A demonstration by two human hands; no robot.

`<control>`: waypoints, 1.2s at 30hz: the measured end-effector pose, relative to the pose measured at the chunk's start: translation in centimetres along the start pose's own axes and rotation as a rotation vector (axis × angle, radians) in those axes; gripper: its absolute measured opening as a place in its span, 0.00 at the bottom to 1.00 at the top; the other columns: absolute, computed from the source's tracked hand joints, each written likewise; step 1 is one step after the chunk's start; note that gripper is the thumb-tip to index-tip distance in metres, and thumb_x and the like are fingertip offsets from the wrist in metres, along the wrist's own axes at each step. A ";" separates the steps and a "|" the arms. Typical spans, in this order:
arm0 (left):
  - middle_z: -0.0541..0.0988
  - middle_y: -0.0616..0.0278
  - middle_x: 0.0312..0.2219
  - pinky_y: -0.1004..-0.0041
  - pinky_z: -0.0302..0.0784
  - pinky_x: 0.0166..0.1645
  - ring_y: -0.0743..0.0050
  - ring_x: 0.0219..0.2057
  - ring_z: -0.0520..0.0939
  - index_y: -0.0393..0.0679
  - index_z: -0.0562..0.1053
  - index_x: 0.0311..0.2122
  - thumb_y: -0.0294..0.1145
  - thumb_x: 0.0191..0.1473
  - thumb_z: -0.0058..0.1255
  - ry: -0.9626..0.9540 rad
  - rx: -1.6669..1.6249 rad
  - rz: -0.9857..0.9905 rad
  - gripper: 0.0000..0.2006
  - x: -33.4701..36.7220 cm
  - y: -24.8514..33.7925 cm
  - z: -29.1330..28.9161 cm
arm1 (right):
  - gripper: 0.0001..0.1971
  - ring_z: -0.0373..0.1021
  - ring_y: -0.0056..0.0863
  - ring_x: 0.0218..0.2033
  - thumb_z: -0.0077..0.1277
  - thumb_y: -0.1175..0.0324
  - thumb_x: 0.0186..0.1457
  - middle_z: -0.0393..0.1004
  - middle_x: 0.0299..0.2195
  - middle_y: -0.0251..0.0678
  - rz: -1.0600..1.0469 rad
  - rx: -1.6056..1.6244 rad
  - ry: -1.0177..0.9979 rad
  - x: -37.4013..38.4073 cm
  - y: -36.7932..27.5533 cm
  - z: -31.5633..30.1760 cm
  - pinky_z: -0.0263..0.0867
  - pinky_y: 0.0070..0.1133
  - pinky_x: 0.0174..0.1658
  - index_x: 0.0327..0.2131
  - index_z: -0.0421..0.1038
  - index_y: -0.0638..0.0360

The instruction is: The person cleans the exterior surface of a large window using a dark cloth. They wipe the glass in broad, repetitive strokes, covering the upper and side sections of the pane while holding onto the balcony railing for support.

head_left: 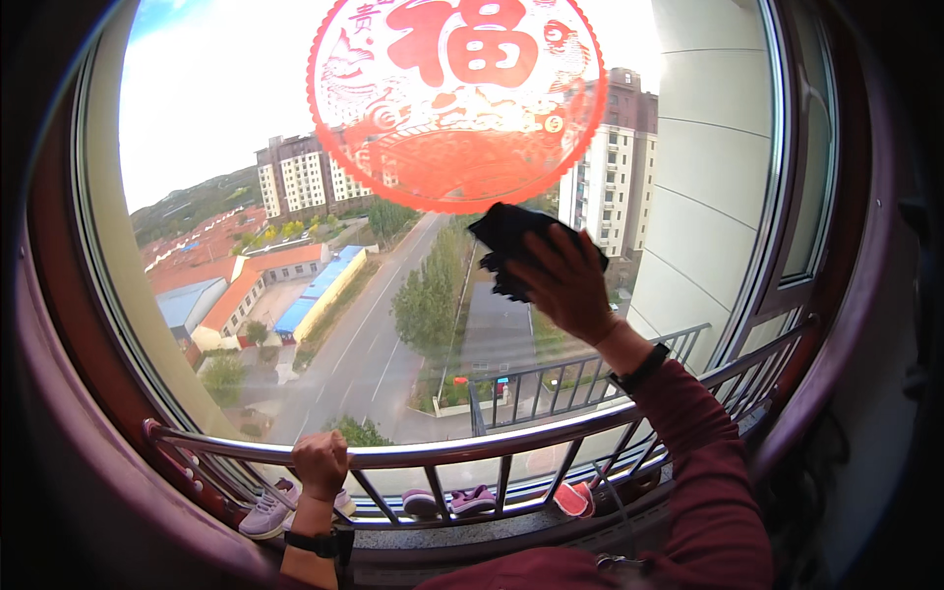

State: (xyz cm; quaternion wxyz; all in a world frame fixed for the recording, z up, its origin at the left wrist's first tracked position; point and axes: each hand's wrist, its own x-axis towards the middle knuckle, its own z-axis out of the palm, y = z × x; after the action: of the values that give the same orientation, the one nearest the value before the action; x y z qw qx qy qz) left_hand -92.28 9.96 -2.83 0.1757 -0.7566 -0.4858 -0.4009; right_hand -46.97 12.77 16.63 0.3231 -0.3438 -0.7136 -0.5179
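My right hand (567, 287) presses a bunched black cloth (507, 234) against the large window pane (221, 108), its fingers spread over the cloth's right part. Just above the cloth is the lower rim of a round red paper-cut style decal (462, 192) on the glass. Lower down on the left, my left hand (321, 464) is closed in a fist around the metal guard railing (433, 453) that runs across the window. Both wrists wear dark bands, and the right arm reaches over the railing in a maroon sleeve.
Behind the railing bars, on the stone sill (423, 539), stand a pale lilac sneaker (264, 513), small purple shoes (470, 501) and a red shoe (574, 500). A narrow side window (808, 187) is at the right. Outside, far below, lie a road and buildings.
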 end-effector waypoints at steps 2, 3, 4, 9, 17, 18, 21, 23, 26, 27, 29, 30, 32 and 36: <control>0.75 0.53 0.15 0.53 0.72 0.32 0.45 0.19 0.76 0.43 0.71 0.15 0.34 0.64 0.40 -0.014 0.004 -0.019 0.23 0.0 -0.1 0.1 | 0.29 0.51 0.44 0.71 0.58 0.60 0.54 0.58 0.70 0.34 0.051 -0.036 0.024 -1.6 5.0 -1.4 0.41 0.50 0.72 0.61 0.70 0.35; 0.75 0.54 0.15 0.53 0.72 0.32 0.45 0.19 0.76 0.43 0.71 0.14 0.34 0.65 0.40 -0.027 0.027 -0.035 0.24 0.0 -0.2 0.1 | 0.28 0.52 0.45 0.71 0.57 0.61 0.55 0.58 0.70 0.36 0.073 -0.061 0.046 -2.1 7.5 -1.9 0.42 0.50 0.71 0.61 0.70 0.37; 0.75 0.53 0.15 0.53 0.72 0.32 0.45 0.19 0.76 0.43 0.71 0.15 0.35 0.63 0.41 -0.027 0.006 -0.048 0.23 0.1 -0.2 0.2 | 0.28 0.51 0.47 0.71 0.54 0.64 0.56 0.57 0.70 0.39 0.104 -0.060 0.098 -2.0 10.4 -2.2 0.41 0.51 0.71 0.62 0.69 0.39; 0.77 0.55 0.15 0.54 0.73 0.33 0.46 0.20 0.78 0.45 0.74 0.15 0.38 0.65 0.41 -0.058 0.000 -0.106 0.25 0.1 -0.4 0.3 | 0.28 0.50 0.49 0.71 0.44 0.61 0.65 0.52 0.72 0.40 0.191 -0.285 0.236 3.7 24.5 -5.8 0.48 0.52 0.69 0.68 0.60 0.38; 0.84 0.63 0.21 0.61 0.79 0.39 0.55 0.28 0.86 0.49 0.84 0.25 0.54 0.71 0.31 -0.229 -0.074 -0.410 0.33 1.1 -1.3 0.3 | 0.30 0.56 0.45 0.69 0.41 0.57 0.68 0.53 0.71 0.40 0.064 0.175 0.536 15.7 33.5 -7.3 0.55 0.45 0.65 0.71 0.50 0.44; 0.84 0.62 0.22 0.60 0.80 0.40 0.55 0.28 0.86 0.48 0.84 0.25 0.55 0.71 0.30 -0.206 -0.074 -0.428 0.33 1.5 -1.0 0.4 | 0.30 0.57 0.46 0.67 0.45 0.56 0.67 0.55 0.70 0.41 0.057 -0.081 0.520 14.4 32.1 -6.5 0.56 0.48 0.63 0.70 0.54 0.41; 0.84 0.59 0.24 0.59 0.79 0.40 0.53 0.30 0.85 0.44 0.82 0.25 0.54 0.71 0.33 -0.112 -0.095 -0.423 0.32 3.0 1.3 1.4 | 0.32 0.54 0.50 0.68 0.55 0.57 0.60 0.56 0.69 0.43 0.035 -0.161 0.382 8.9 24.9 -4.1 0.53 0.51 0.64 0.68 0.61 0.37; 0.84 0.59 0.23 0.58 0.79 0.39 0.52 0.30 0.85 0.44 0.80 0.25 0.52 0.71 0.36 -0.075 -0.084 -0.357 0.30 3.8 3.5 2.5 | 0.33 0.51 0.48 0.71 0.58 0.57 0.55 0.56 0.70 0.41 -0.008 -0.106 0.175 3.9 17.6 -2.8 0.46 0.53 0.68 0.66 0.64 0.37; 0.81 0.62 0.17 0.58 0.79 0.37 0.52 0.26 0.84 0.46 0.80 0.25 0.51 0.69 0.40 -0.208 -0.069 -0.320 0.27 4.9 6.3 3.9 | 0.32 0.50 0.43 0.72 0.56 0.57 0.55 0.56 0.70 0.34 -0.222 0.066 0.004 -2.7 8.0 -2.3 0.40 0.51 0.71 0.65 0.65 0.35; 0.80 0.63 0.16 0.58 0.79 0.37 0.52 0.26 0.84 0.47 0.80 0.25 0.52 0.69 0.41 -0.242 -0.083 -0.282 0.26 5.1 6.8 4.0 | 0.32 0.49 0.41 0.72 0.55 0.56 0.56 0.56 0.71 0.32 -0.327 0.047 -0.045 -4.2 6.1 -2.2 0.39 0.49 0.72 0.65 0.64 0.34; 0.79 0.65 0.14 0.55 0.80 0.37 0.51 0.25 0.84 0.49 0.82 0.26 0.52 0.68 0.42 -0.332 -0.043 -0.370 0.25 5.3 7.2 4.2 | 0.30 0.50 0.35 0.72 0.53 0.57 0.58 0.56 0.70 0.28 -0.491 0.269 -0.355 -5.6 4.9 -2.3 0.38 0.44 0.73 0.65 0.64 0.34; 0.79 0.65 0.14 0.55 0.80 0.37 0.51 0.25 0.85 0.50 0.82 0.26 0.52 0.67 0.42 -0.340 -0.031 -0.397 0.24 5.3 7.2 4.2 | 0.29 0.50 0.31 0.72 0.52 0.59 0.60 0.56 0.70 0.26 -0.575 0.165 -0.322 -5.5 5.7 -2.4 0.39 0.41 0.74 0.65 0.63 0.33; 0.81 0.59 0.17 0.51 0.80 0.38 0.48 0.27 0.85 0.50 0.83 0.26 0.50 0.65 0.43 -0.311 -0.025 -0.465 0.23 5.0 6.9 4.3 | 0.26 0.54 0.31 0.70 0.50 0.61 0.61 0.60 0.68 0.26 -0.633 0.110 -0.111 -4.0 9.3 -2.9 0.45 0.40 0.72 0.62 0.66 0.30; 0.82 0.46 0.24 0.48 0.79 0.39 0.38 0.29 0.84 0.48 0.82 0.24 0.48 0.64 0.43 -0.216 0.138 -0.472 0.24 4.0 6.4 5.1 | 0.23 0.64 0.34 0.64 0.57 0.64 0.55 0.68 0.61 0.28 -0.367 -0.029 0.050 3.5 21.6 -5.7 0.64 0.39 0.61 0.55 0.73 0.35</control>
State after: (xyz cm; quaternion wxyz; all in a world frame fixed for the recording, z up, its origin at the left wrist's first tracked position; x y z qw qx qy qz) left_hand -83.58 12.68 -2.09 0.0757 -0.6469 -0.6909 -0.3137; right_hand -30.49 12.71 32.06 0.2356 -0.1995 -0.7485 -0.5868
